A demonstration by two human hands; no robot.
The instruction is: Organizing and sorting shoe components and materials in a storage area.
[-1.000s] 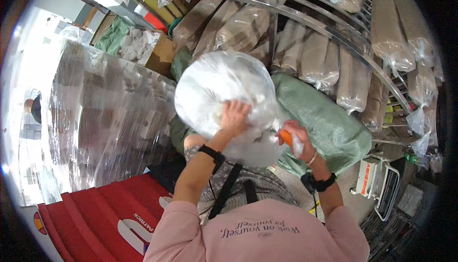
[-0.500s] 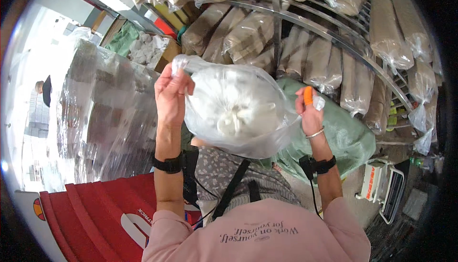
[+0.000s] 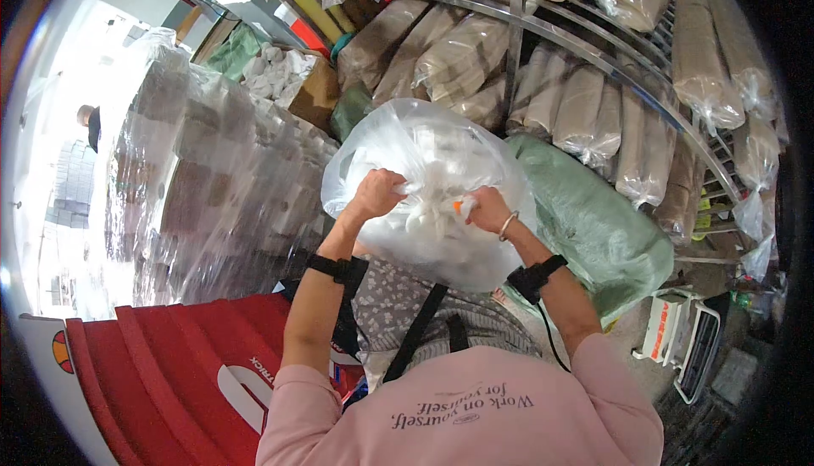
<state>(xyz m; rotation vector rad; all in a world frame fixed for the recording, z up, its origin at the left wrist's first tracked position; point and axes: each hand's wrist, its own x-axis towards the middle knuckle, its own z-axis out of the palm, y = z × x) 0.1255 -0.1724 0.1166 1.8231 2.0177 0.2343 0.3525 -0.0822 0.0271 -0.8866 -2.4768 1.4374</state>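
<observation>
A clear plastic bag (image 3: 437, 139), puffed out round and full of white contents, sits in front of my body. Its gathered plastic bunches at the middle of the top. On the left side of that gather, my left hand (image 3: 380, 194) is closed on a fold of the plastic. My right hand (image 3: 488, 211) pinches the plastic on the other side, with an orange cover (image 3: 460, 207) on one finger. The two hands are a short way apart. What exactly lies inside the bag is blurred by the film.
A large green sack (image 3: 593, 220) lies right of the bag. Behind stands a metal rack (image 3: 585, 55) with wrapped brown packages (image 3: 462, 59). Film-wrapped stacked boxes (image 3: 220, 178) rise at left, a red ridged object (image 3: 186, 360) below them. A white folding step (image 3: 674, 334) is at right.
Both hands have moved inward from the bag's spread-out corners to its middle, drawing the plastic together over the white contents. The bag now looks rounder.
</observation>
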